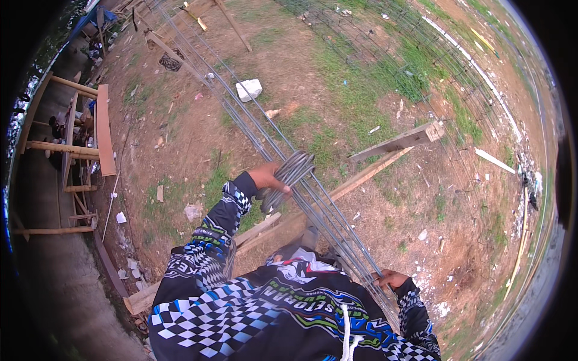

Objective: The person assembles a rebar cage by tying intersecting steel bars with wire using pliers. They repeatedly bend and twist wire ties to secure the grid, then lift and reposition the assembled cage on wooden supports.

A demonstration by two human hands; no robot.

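Observation:
Long grey steel bars (pixel 328 210) run diagonally from the far left to the near right, just in front of my body. A thick bundle of bent steel stirrups (pixel 295 168) sits on the bars, with part of it hanging below them. My left hand (pixel 266 178) is closed on the left side of this bundle. Whether every bar passes through the stirrups cannot be made out. Farther down the bars, near my right side, my right hand (pixel 391 279) grips them with its fingers curled; its palm side is partly hidden.
A wooden beam (pixel 391 144) crosses under the bars, and another wooden support (pixel 171 51) stands farther off. A white block (pixel 249 90) lies beyond the bars. Assembled steel mesh cages (pixel 385 42) lie at the far right. A timber frame (pixel 105 129) stands at left.

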